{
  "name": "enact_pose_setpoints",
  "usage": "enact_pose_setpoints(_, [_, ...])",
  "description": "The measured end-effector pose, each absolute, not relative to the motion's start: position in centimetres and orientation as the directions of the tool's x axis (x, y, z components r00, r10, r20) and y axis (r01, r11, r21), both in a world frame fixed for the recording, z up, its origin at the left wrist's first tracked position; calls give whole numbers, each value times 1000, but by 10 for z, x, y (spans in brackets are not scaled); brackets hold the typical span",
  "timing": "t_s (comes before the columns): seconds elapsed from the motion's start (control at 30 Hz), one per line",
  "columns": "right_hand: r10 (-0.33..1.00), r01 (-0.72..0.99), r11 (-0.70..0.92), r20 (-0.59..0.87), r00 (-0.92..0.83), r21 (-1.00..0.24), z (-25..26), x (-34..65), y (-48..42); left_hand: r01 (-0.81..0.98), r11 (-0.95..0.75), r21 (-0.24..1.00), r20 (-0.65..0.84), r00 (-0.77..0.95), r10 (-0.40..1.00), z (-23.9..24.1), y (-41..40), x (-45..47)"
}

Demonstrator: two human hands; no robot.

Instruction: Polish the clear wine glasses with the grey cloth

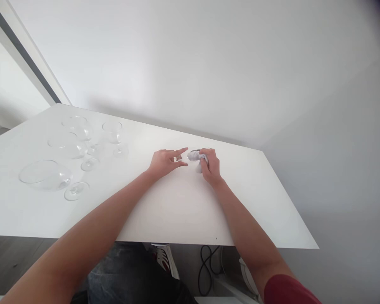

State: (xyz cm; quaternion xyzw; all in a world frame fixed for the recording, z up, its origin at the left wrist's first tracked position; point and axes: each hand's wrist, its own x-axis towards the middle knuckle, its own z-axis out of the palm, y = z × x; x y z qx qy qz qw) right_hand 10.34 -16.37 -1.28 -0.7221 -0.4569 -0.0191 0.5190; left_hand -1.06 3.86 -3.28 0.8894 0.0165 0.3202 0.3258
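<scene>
My left hand (165, 162) curves round a clear stemmed glass (178, 158), which lies sideways just above or on the white table; the thumb and a forefinger stretch along its two sides. In my right hand (211, 165) is a bunched pale grey cloth (194, 155), pushed against or into the bowl of that glass. I cannot tell how far in the cloth reaches. Its loose end hangs below the fingers of my right hand. Much of the glass is hidden by the hands and cloth.
On the left of the white table (177, 211) stand several clear stemmed glasses, among them a large one (46, 175) at the front and a smaller one (112, 131) farther back. Behind the table rises a white wall (209, 76). A black cable (203, 270) hangs below its front edge.
</scene>
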Motion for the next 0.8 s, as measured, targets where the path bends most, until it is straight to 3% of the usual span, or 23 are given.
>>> enact_pose_setpoints(0.1, [674, 698, -18, 506, 537, -716, -10, 102, -163, -190, -806, 561, 584, 780, 223, -34, 39, -10])
enact_pose_setpoints(0.27, [729, 325, 38, 248, 638, -945, -2, 98, -157, -245, -911, 333, 668, 742, 44, -35, 46, -7])
enact_pose_setpoints(0.37, [715, 131, 74, 144, 684, -989, -1, 99, -153, -256, -933, 254, 680, 733, -16, -31, 50, -7])
enact_pose_setpoints(0.47, [694, 113, 70, 130, 708, -991, -2, 98, -151, -243, -944, 224, 680, 733, -27, -29, 52, -7])
enact_pose_setpoints(0.6, [717, 374, 13, 269, 643, -927, 1, 90, -150, -232, -916, 326, 666, 744, 49, -32, 49, -7])
enact_pose_setpoints(0.8, [648, 706, -28, 525, 552, -708, -3, 87, -155, -234, -645, 728, 470, 855, 220, -26, 39, -13])
